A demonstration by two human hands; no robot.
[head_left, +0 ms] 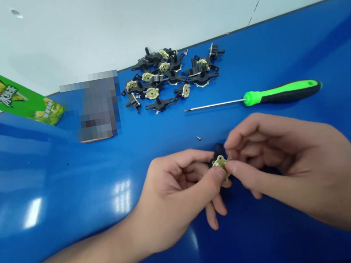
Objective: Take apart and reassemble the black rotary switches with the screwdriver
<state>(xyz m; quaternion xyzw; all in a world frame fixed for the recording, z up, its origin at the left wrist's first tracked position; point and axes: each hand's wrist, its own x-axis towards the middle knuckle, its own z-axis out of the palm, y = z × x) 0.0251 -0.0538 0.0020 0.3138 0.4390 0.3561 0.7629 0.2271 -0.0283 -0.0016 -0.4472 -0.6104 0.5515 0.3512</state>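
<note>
Right of lower centre, the left hand [176, 189] clamps a black-and-gold part [220, 160] between thumb and fingers; the right hand's [297, 165] thumb touches it, grip unclear. Beyond lie a screw [199, 138], a screwdriver [285, 92] at right, and similar parts [173, 77] at upper centre.

got a black plastic bracket [219, 148] on my feed; yellowish lobed plate [219, 162] facing my cam; partly covered, right of centre

The left hand [177, 194] pinches at the grip, its thumb laid on top, its index finger stretched along the far side and other fingertips showing below. The right hand [296, 160] bends in at the grip's right, thumb tip beside the other, index finger arched above. The left forearm [92, 257] slants down leftward.
</note>
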